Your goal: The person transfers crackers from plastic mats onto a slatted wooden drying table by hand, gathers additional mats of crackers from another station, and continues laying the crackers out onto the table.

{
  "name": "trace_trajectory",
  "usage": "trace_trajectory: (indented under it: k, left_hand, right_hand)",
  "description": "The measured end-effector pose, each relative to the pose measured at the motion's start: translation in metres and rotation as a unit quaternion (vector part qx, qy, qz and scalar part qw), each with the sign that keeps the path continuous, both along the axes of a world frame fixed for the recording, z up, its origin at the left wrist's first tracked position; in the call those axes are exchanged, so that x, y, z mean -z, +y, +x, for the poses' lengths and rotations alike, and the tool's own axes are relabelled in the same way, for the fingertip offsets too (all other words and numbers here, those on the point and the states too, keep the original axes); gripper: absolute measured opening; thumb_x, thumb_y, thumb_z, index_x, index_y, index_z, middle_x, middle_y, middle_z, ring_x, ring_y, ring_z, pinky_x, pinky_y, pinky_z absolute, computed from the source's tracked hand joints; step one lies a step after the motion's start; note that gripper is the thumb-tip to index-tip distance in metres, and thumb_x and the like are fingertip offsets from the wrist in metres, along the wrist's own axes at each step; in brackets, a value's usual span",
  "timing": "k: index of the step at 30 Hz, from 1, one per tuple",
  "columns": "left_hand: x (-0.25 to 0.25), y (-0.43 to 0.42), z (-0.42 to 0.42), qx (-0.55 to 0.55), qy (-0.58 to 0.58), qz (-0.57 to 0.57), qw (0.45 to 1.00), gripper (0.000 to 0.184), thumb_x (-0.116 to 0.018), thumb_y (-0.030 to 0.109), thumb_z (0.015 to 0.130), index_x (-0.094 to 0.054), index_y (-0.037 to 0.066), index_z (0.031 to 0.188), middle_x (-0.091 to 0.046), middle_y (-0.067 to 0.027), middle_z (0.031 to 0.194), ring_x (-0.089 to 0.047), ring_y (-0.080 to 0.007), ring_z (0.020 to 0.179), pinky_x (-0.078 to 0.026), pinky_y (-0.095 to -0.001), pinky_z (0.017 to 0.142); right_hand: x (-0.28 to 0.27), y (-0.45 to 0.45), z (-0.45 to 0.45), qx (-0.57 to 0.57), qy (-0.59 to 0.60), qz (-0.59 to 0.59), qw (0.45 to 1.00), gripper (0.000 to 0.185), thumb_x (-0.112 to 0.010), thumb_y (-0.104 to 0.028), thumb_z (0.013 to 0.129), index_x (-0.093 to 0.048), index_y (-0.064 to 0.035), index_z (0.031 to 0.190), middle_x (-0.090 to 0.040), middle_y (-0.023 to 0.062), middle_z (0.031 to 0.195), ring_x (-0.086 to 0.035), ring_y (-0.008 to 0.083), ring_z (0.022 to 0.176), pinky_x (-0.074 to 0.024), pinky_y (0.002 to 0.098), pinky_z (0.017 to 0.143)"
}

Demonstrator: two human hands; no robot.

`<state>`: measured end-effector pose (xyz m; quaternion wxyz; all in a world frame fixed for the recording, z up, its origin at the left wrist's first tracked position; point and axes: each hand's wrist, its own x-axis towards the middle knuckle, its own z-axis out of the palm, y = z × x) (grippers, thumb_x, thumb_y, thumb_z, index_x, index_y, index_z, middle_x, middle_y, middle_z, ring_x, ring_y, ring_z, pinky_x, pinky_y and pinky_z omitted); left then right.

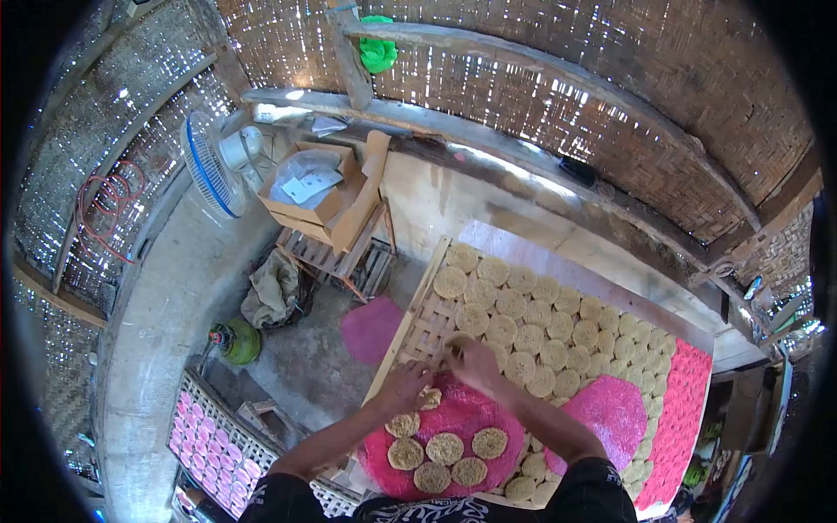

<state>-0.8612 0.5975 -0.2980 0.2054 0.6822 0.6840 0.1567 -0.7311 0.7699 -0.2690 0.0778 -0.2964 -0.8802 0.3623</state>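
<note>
The left hand point(406, 386) is curling beside a coarse, round, straw-coloured disc point(429, 400) on a pink sheet point(458, 405); the right hand point(472, 361) is bending over a woven-slat tray point(425, 329). Whether either is gripping anything, I cannot tell.

We find the room moderately lit, with soft daylight and only weak shadows. The light comes through the woven wall point(645, 44) as many small white points, and some gaps along its lower edge look overexposed. On the pink sheet point(602, 418) we notice a pale shine. The wide lens bends the wooden beam point(523, 49) strongly, and black vignetting closes the corners.
</note>
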Motion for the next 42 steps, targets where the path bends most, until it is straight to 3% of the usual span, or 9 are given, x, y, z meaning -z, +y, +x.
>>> trace_trajectory:
  k: [7,15,19,21,24,30,33,36,42]
  left_hand:
    - [-0.021,-0.015,-0.016,0.063,-0.065,0.170,0.981,0.029,-0.076,0.013,0.066,-0.058,0.009,0.089,-0.057,-0.0123,0.120,-0.052,-0.0341,0.116,-0.043,-0.0458,0.097]
    - [-0.020,-0.085,-0.040,-0.176,-0.365,0.154,0.901,0.018,-0.067,0.002,0.072,-0.058,0.008,0.086,-0.064,-0.0073,0.102,-0.062,-0.0274,0.100,-0.051,-0.0369,0.083]
    - [-0.042,-0.084,-0.033,-0.316,-0.317,0.104,0.888,0.020,-0.071,0.007,0.077,-0.061,0.006,0.094,-0.065,-0.0092,0.099,-0.064,-0.0293,0.093,-0.051,-0.0375,0.081]
    - [-0.063,-0.065,-0.011,-0.285,-0.244,0.087,0.923,0.028,-0.073,0.010,0.078,-0.061,0.005,0.103,-0.064,-0.0112,0.107,-0.062,-0.0308,0.101,-0.050,-0.0394,0.087]
    - [-0.075,-0.042,0.024,-0.143,-0.118,0.148,0.971,0.040,-0.073,0.014,0.079,-0.059,0.005,0.115,-0.059,-0.0139,0.120,-0.056,-0.0331,0.115,-0.045,-0.0423,0.098]
    - [-0.028,-0.085,0.053,-0.137,-0.046,0.074,0.987,0.050,-0.065,0.012,0.081,-0.055,0.009,0.129,-0.050,-0.0145,0.136,-0.045,-0.0337,0.130,-0.039,-0.0446,0.107]
    - [-0.008,-0.111,0.056,-0.094,-0.003,0.047,0.994,0.052,-0.061,0.011,0.081,-0.052,0.008,0.132,-0.049,-0.0146,0.136,-0.042,-0.0326,0.132,-0.038,-0.0445,0.108]
    - [-0.015,-0.110,0.056,-0.123,0.023,0.023,0.992,0.055,-0.061,0.012,0.080,-0.050,0.007,0.134,-0.049,-0.0147,0.136,-0.044,-0.0314,0.130,-0.039,-0.0451,0.107]
    - [-0.017,-0.096,0.044,-0.113,0.045,-0.018,0.992,0.057,-0.067,0.017,0.074,-0.052,0.008,0.129,-0.054,-0.0118,0.122,-0.048,-0.0314,0.119,-0.041,-0.0447,0.100]
  right_hand:
    - [0.025,-0.079,0.069,0.008,-0.037,-0.135,0.990,0.038,-0.062,-0.042,0.090,-0.069,-0.0064,0.099,-0.070,0.0135,0.083,-0.069,0.0287,0.076,-0.0532,0.0370,0.067]
    - [0.025,-0.085,0.067,0.024,-0.082,-0.162,0.983,0.053,-0.051,-0.055,0.094,-0.070,-0.0045,0.096,-0.071,0.0112,0.080,-0.069,0.0248,0.076,-0.0528,0.0352,0.067]
    - [0.000,-0.089,0.051,0.078,-0.044,-0.454,0.887,0.059,-0.046,-0.055,0.097,-0.066,-0.0006,0.103,-0.070,0.0102,0.087,-0.069,0.0206,0.078,-0.0541,0.0348,0.067]
    - [-0.028,-0.086,0.033,0.123,-0.041,-0.626,0.769,0.060,-0.045,-0.054,0.098,-0.063,0.0014,0.109,-0.070,0.0099,0.090,-0.068,0.0190,0.077,-0.0551,0.0354,0.068]
    - [0.023,-0.068,0.010,0.165,0.071,-0.675,0.716,0.046,-0.055,-0.041,0.097,-0.061,0.0004,0.115,-0.069,0.0089,0.096,-0.067,0.0178,0.079,-0.0559,0.0377,0.070]
    - [0.075,0.004,-0.040,0.188,0.215,-0.360,0.888,0.038,-0.065,-0.009,0.082,-0.057,0.0051,0.117,-0.064,0.0095,0.103,-0.063,0.0181,0.093,-0.0528,0.0318,0.078]
    - [0.083,0.029,-0.070,0.125,0.233,-0.314,0.912,0.041,-0.067,-0.012,0.080,-0.058,0.0031,0.118,-0.066,0.0131,0.105,-0.064,0.0266,0.096,-0.0511,0.0331,0.083]
    - [0.077,0.040,-0.087,0.126,0.065,-0.065,0.988,0.038,-0.066,-0.014,0.080,-0.059,-0.0001,0.115,-0.064,0.0180,0.106,-0.063,0.0352,0.096,-0.0510,0.0409,0.084]
    - [0.034,0.029,-0.066,0.114,0.111,0.208,0.965,0.033,-0.065,-0.024,0.085,-0.060,-0.0095,0.114,-0.061,0.0168,0.104,-0.062,0.0366,0.090,-0.0498,0.0475,0.076]
